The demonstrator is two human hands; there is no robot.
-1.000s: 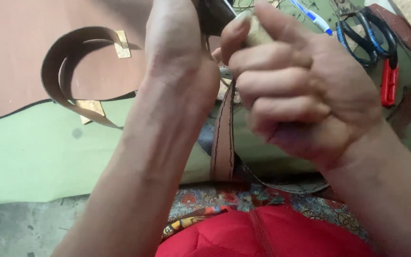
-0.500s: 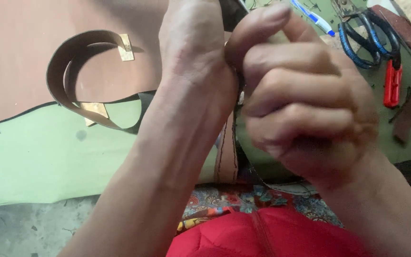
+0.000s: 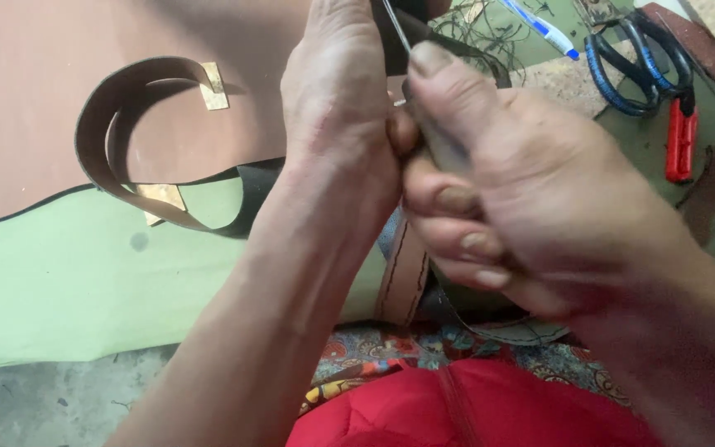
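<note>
Hiding strap (image 3: pixel 403 273) (mostly): both hands' fingers (image 3: pixel 457 199)

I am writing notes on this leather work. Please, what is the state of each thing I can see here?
Left hand: closed around the dark piece.
Right hand: fingers curled, gripping a thin metal tool.
Brown strap: hanging down between the hands, stitched along its edges.
Curled strap: lying loose in a loop.
Scissors: lying shut.
Pen: lying capped.
</note>
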